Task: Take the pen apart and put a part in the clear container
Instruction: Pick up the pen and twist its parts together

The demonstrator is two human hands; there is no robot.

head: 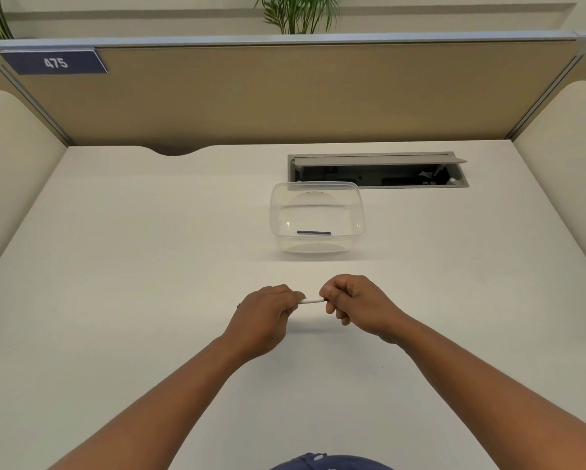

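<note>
From the head view, both hands meet over the near middle of the pale table (149, 266), holding a white pen (312, 300) level between them. The left hand (262, 317) has its fingers curled round the pen's left end, which is hidden inside the grip; only the thumb and the bent forefinger show at the point where the barrel comes out. The right hand (356, 307) is likewise curled, its thumb and forefinger pinching the pen's right end, where a small dark band shows just at the fingertips. Only a short white stretch of the barrel is visible between the two grips. Whether the pen touches the table cannot be told; a soft shadow lies on the surface below the hands.

Beyond the hands, well apart from them, stands the clear container (317, 217), lidless and upright on the table. Inside it, near its front wall, lies a thin dark blue stick (313, 233), flat on the bottom.

Just behind the container is a grey cable hatch (379, 169) set in the table, its flap raised. A tan partition (268, 93) closes the back, carrying a blue label reading 475 (55, 62).
</note>
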